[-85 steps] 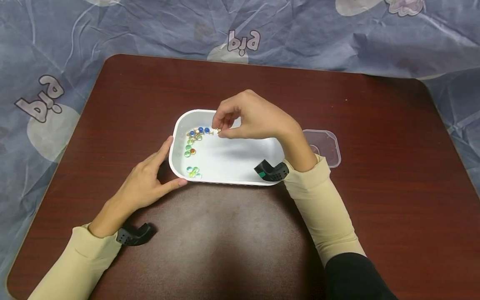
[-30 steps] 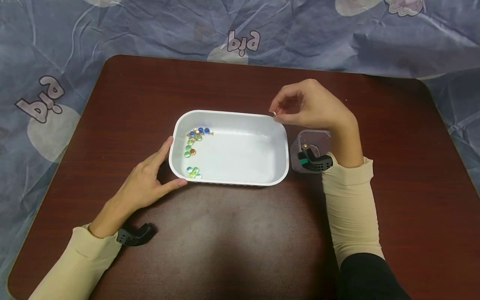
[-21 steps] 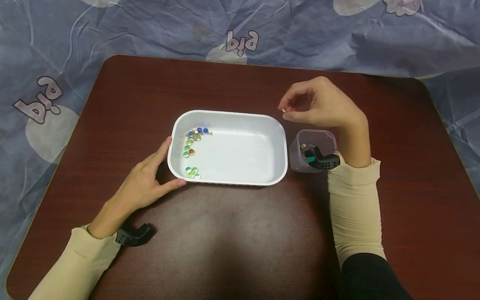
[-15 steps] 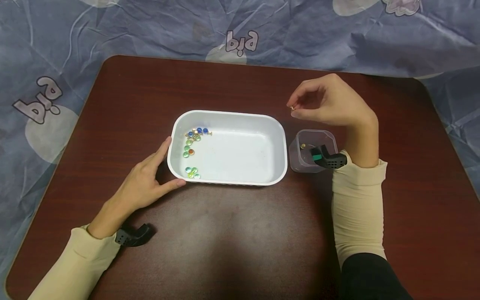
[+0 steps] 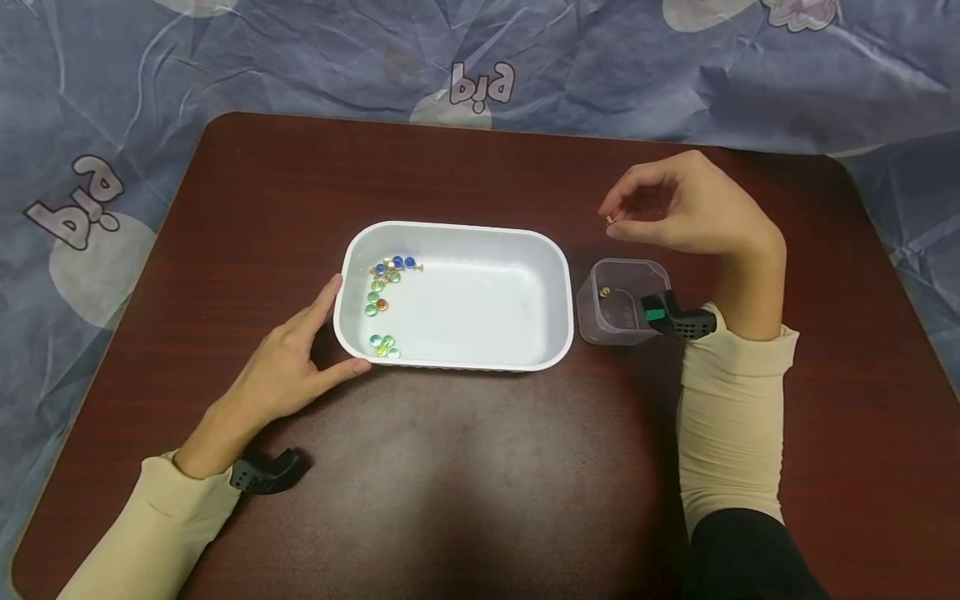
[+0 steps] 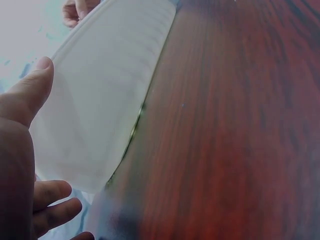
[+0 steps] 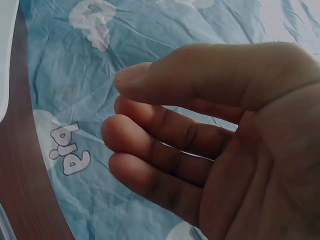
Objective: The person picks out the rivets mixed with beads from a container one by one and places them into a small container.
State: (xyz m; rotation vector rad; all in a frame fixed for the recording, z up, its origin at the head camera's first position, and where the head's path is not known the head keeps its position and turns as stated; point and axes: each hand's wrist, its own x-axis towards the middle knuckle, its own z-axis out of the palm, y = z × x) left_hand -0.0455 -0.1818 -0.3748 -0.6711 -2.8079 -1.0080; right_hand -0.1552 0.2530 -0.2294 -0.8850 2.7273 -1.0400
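Note:
My right hand pinches a small gold stud between thumb and fingertips, above and behind a clear plastic box. In the right wrist view the thumb hides the stud. Inside the box lies another small gold piece. My left hand rests at the left end of a white tray, its fingers and thumb fairly straight and spread about the corner. At the tray's left side lie blue beads among gold pieces, green glass beads, an orange bead and several pale green-blue beads.
Tray and box stand side by side on a dark red-brown table, a narrow gap between them. A blue patterned cloth lies beyond the table's far edge. The right wrist's black camera mount overlaps the box's right side.
My right hand has carried the gold stud from over the tray's left part, rightward past its rim, to behind the box. The left hand has stayed at the tray.

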